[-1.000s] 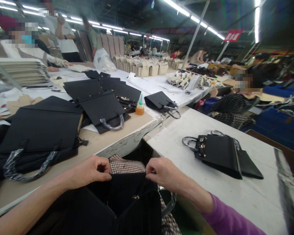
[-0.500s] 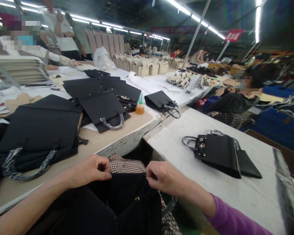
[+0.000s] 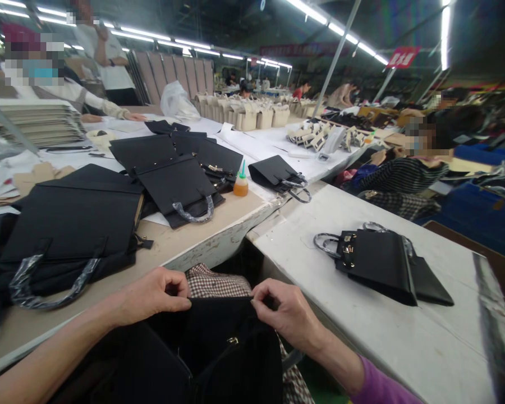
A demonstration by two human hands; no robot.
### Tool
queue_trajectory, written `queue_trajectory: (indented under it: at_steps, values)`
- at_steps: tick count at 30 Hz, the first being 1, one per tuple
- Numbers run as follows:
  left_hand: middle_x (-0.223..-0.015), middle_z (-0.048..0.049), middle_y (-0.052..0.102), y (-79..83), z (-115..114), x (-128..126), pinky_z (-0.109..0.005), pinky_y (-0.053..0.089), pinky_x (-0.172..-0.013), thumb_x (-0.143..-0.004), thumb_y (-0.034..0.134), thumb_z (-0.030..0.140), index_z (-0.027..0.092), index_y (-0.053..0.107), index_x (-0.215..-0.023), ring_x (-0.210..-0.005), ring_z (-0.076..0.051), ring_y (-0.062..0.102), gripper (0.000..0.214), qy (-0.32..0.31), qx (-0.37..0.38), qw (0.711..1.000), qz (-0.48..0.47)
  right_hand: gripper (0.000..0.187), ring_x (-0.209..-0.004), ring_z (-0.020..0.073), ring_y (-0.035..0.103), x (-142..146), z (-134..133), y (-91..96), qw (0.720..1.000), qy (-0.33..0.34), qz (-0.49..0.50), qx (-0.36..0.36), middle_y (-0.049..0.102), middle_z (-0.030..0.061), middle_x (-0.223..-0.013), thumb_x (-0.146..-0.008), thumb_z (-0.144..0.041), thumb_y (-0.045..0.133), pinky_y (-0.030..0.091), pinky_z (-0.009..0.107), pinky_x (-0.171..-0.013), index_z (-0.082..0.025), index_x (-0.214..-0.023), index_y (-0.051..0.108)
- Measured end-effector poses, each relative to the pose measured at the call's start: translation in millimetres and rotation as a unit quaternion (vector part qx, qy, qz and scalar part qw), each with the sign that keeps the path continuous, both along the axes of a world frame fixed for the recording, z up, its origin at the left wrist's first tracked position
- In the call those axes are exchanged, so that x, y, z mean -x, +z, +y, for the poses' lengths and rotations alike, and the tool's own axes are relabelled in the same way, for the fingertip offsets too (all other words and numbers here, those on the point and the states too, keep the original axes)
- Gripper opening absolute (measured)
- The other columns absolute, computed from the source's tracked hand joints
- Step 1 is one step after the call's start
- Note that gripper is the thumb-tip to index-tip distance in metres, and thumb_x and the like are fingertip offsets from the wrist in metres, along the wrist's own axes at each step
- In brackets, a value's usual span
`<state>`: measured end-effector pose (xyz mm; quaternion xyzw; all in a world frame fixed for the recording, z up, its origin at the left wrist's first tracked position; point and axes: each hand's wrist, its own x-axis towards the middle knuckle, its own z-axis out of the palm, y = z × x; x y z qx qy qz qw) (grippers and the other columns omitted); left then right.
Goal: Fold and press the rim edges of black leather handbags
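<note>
A black handbag [image 3: 219,348] rests in my lap at the bottom centre, with a small gold fitting on its front. My left hand [image 3: 154,294] pinches the left end of its top edge, fingers curled closed. At the right end of that edge my right hand [image 3: 284,311] grips with thumb and fingers pressed together. Checked fabric [image 3: 212,283] shows just beyond the bag, between my hands.
A stack of black bags [image 3: 67,230] with wrapped handles lies on the brown table at left. More black bags [image 3: 177,179] and an orange glue bottle [image 3: 240,185] sit further back. Another black bag [image 3: 379,261] lies on the white table [image 3: 362,331] to the right. Several other people work nearby.
My right hand has shifted slightly along the bag's top edge and regripped it. The left hand stays where it was.
</note>
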<state>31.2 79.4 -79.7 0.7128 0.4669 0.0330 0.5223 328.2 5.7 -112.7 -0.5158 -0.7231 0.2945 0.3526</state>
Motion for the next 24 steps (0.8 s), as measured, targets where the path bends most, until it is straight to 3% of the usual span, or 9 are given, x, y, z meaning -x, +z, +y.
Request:
queue_trajectory:
  at_steps: [3,5,10,13,15,17,20,22,24]
  values:
    - [-0.067,0.0036,0.055,0.4,-0.4,-1.4,-0.023,0.036,-0.06,-0.076,0.068,0.04,0.016,0.061,-0.072,-0.064,-0.013,0.047,0.026,0.001,0.0,1.0,0.001,0.005,-0.072,0.015,0.067,-1.3,0.7,-2.3,0.983,-0.039,0.111,0.137,0.073,0.002,-0.083,-0.079,-0.02,0.065,0.05,0.025,-0.065,-0.019,-0.079,0.06]
    - [-0.067,0.0035,0.056,2.4,-0.4,-2.8,-0.022,0.036,-0.059,-0.074,0.07,0.039,0.015,0.062,-0.073,-0.062,-0.012,0.047,0.024,0.0,-0.001,1.0,0.002,0.019,-0.072,0.0154,0.067,-4.0,1.5,-3.6,0.955,-0.041,0.2,0.215,0.075,0.0028,-0.085,-0.076,-0.024,0.071,0.05,0.026,-0.064,-0.019,-0.087,0.057]
    - [-0.073,0.0,0.067,7.7,1.4,-5.3,-0.023,0.04,-0.062,-0.07,0.073,0.035,0.015,0.068,-0.073,-0.068,-0.015,0.056,0.021,-0.002,-0.008,1.0,-0.013,0.039,-0.069,0.0174,0.068,-13.7,4.7,-10.4,0.91,-0.055,0.28,0.301,0.076,0.0043,-0.082,-0.068,-0.03,0.082,0.05,0.029,-0.064,-0.019,-0.094,0.055]
    - [-0.076,-0.0013,0.068,8.4,2.9,-4.5,-0.023,0.041,-0.062,-0.068,0.075,0.032,0.014,0.069,-0.073,-0.069,-0.015,0.057,0.019,-0.002,-0.014,1.0,-0.021,0.034,-0.071,0.0197,0.068,-20.9,9.9,-9.3,0.926,-0.051,0.238,0.288,0.076,0.0033,-0.08,-0.07,-0.035,0.079,0.051,0.03,-0.064,-0.019,-0.092,0.057]
    - [-0.075,-0.0008,0.068,7.9,3.6,-3.8,-0.023,0.04,-0.061,-0.068,0.074,0.03,0.014,0.069,-0.072,-0.067,-0.014,0.055,0.017,0.0,-0.019,1.0,-0.024,0.021,-0.069,0.0198,0.068,-21.9,14.3,-1.1,0.962,-0.022,0.116,0.245,0.074,0.0016,-0.075,-0.081,-0.04,0.068,0.05,0.03,-0.062,-0.021,-0.087,0.061]
    - [-0.071,0.0005,0.066,7.2,4.1,-4.1,-0.023,0.039,-0.059,-0.069,0.073,0.028,0.014,0.069,-0.071,-0.064,-0.013,0.053,0.015,-0.001,-0.024,0.999,-0.025,0.024,-0.068,0.0207,0.068,-13.8,17.7,12.0,0.985,0.018,-0.057,0.165,0.073,0.0021,-0.073,-0.093,-0.038,0.051,0.049,0.031,-0.062,-0.022,-0.083,0.065]
    - [-0.066,0.0021,0.063,6.1,4.5,-7.2,-0.023,0.037,-0.058,-0.069,0.072,0.029,0.014,0.068,-0.07,-0.061,-0.012,0.051,0.015,0.0,-0.035,0.999,-0.023,0.023,-0.088,0.0278,0.07,21.6,21.0,31.0,0.974,0.069,-0.213,0.046,0.074,0.0091,-0.093,-0.097,-0.033,0.048,0.051,0.037,-0.074,-0.021,-0.096,0.068]
    - [-0.065,0.0024,0.062,5.5,4.2,-9.4,-0.023,0.037,-0.058,-0.069,0.073,0.029,0.014,0.067,-0.068,-0.061,-0.012,0.05,0.017,0.004,-0.047,0.999,-0.017,0.025,-0.101,0.031,0.068,54.2,24.5,37.0,0.966,0.127,-0.221,0.035,0.073,0.014,-0.109,-0.091,-0.032,0.062,0.051,0.038,-0.081,-0.017,-0.111,0.065]
    - [-0.065,0.0025,0.062,5.2,3.3,-9.0,-0.023,0.037,-0.059,-0.069,0.073,0.029,0.014,0.066,-0.067,-0.062,-0.013,0.051,0.017,0.01,-0.061,0.998,-0.009,0.027,-0.101,0.0303,0.068,83.0,30.2,36.5,0.959,0.166,-0.225,0.053,0.073,0.0143,-0.109,-0.087,-0.022,0.068,0.05,0.035,-0.081,-0.015,-0.112,0.066]
